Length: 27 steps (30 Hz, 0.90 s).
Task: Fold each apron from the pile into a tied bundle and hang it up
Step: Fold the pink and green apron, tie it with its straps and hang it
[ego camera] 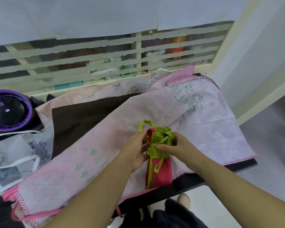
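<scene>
A red bundle (160, 171) is seen lying near the front edge of the table (192, 185), on top of a pink apron (209, 122) spread across most of the surface. The bundle is rolled, with its green-lined end turned away from the person and a green strap (156, 163) wound round its middle. One strap loop is left sticking out towards the far side.

The left hand (136, 148) is held against the bundle's left side, its fingers curled in and the strap pinched there. The right hand (179, 146) is wrapped round the upper right of the bundle, with the thumb pressed on the strap where it crosses. Exactly how the fingertips lie under the cloth cannot be told.

The step in hand is judged to be the tying of the strap round the folded apron; the knot does not look drawn tight yet. Next, the strap ends would need to be pulled snug while the roll is kept from loosening, and the bundle then lifted off to be hung. No hook or rail for that is shown.

A brown cloth (82, 116) is partly covered towards the left edge, and white printed aprons (15, 153) are heaped at the left front corner.
</scene>
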### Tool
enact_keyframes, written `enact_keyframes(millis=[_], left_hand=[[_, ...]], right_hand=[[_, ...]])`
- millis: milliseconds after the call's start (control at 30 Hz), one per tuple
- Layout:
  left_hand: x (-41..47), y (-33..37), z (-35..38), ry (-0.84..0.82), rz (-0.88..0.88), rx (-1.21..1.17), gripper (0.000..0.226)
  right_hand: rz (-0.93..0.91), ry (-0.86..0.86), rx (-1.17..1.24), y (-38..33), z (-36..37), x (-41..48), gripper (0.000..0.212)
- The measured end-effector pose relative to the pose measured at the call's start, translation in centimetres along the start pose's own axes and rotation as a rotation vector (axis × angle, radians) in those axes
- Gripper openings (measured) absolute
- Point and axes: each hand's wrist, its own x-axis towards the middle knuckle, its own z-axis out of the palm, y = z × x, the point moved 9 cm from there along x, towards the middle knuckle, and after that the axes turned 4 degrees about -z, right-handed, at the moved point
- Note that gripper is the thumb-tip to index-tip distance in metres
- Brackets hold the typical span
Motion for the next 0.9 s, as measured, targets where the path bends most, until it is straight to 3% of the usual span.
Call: enact_keyframes(millis=[200, 333, 467, 600, 733, 900], left_hand=[[-5.1, 10.3, 5.4, -0.231, 0.219, -0.021, 0.027], [-10.3, 19.3, 7.5, -0.343, 0.451, -0.177, 0.02], [-16.2, 27.3, 8.9, -0.296, 0.777, -0.054, 0.021], [-22.0, 32.4, 9.6, -0.153, 1.092, 0.135, 0.02], [-26.6, 34.9, 11.4, -0.064, 1.254, 0.34, 0.019], [-31.4, 37.7, 12.0, 0.059, 1.422, 0.233, 0.016]], right_hand=[[-0.304, -0.063, -0.036, -11.6, -2.3, -0.8, 0.062], [-0.511, -0.085, -0.073, -19.6, -4.1, -2.4, 0.041], [-0.624, -0.138, -0.012, -25.4, -5.0, -3.6, 0.031], [-0.655, -0.252, 0.26, -28.9, -5.4, -3.7, 0.036], [-0.632, -0.32, 0.565, -31.0, -4.9, -3.0, 0.061], [-0.692, -0.321, 0.94, -34.9, -4.6, -2.5, 0.063]])
